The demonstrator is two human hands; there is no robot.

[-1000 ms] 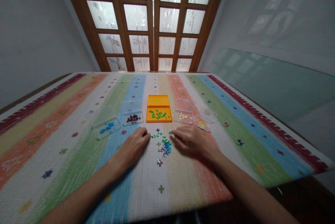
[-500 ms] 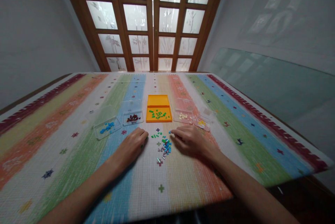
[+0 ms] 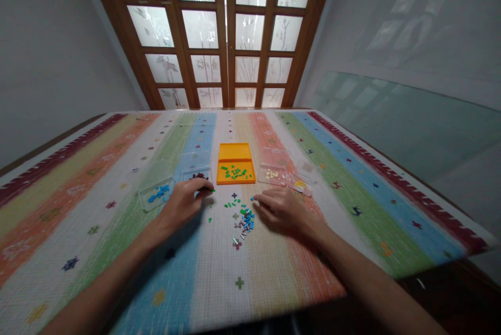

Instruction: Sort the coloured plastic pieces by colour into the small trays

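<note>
My left hand point(image 3: 186, 200) is raised a little above the cloth, thumb and forefinger pinched on a small green piece point(image 3: 213, 190). My right hand point(image 3: 282, 208) rests on the cloth with curled fingers, its fingertips at a small blue piece point(image 3: 252, 199). Between the hands lies a loose pile of small blue pieces point(image 3: 247, 220), mixed with green and dull purple ones. Just beyond, an open orange box point(image 3: 236, 182) holds several green pieces point(image 3: 235, 172). A clear box of dark red pieces point(image 3: 200, 176) is partly hidden behind my left hand.
A clear box with blue pieces point(image 3: 158, 194) stands at the left. On the right are clear boxes with cream pieces point(image 3: 272, 174) and yellow pieces point(image 3: 300, 183). The striped tablecloth point(image 3: 219, 283) covers the table, whose near edge drops off at the lower right.
My left hand has lifted and moved left and away from me, with a green piece now at its fingertips. Green pieces it covered now show. My right hand has barely moved.
</note>
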